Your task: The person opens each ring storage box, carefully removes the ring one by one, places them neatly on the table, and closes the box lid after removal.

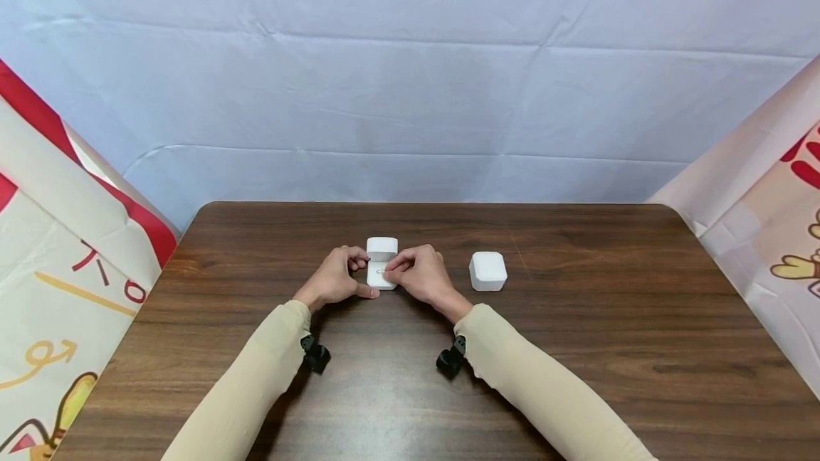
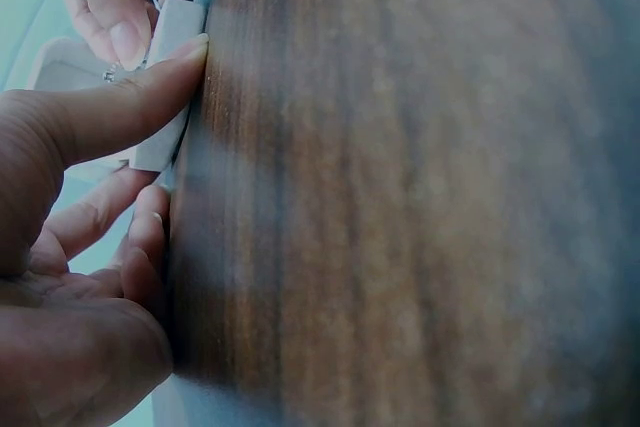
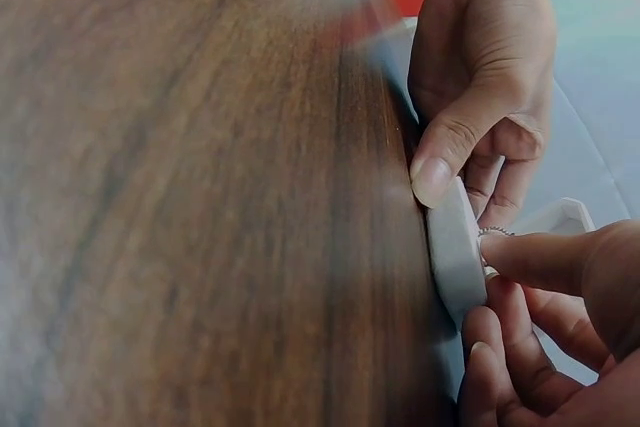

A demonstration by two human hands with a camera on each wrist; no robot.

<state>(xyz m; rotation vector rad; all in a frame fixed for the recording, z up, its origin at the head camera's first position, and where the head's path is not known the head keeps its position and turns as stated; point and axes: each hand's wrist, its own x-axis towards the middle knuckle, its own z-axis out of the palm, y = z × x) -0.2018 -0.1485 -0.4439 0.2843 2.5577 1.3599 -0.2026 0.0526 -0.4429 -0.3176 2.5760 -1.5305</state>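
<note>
Pale sleeves lie nearest us, the open box beyond them with the ring in its base. We see the left hand gripping the box's left side, thumb on the near wall; the right hand, nearer the ring, pinches it from the right, the ring just left of those fingertips. Farther right stands a second box.

"What sort of place is this?"

"It looks like a small recording booth. Behind the desk hangs a pale, creased cloth, and on both sides there are printed cloths with cartoon drawings."

"Does anything else show it?"

"Yes, two black wrist cameras are over the desk. Whether it stands in a home or an office, I cannot tell."
</note>
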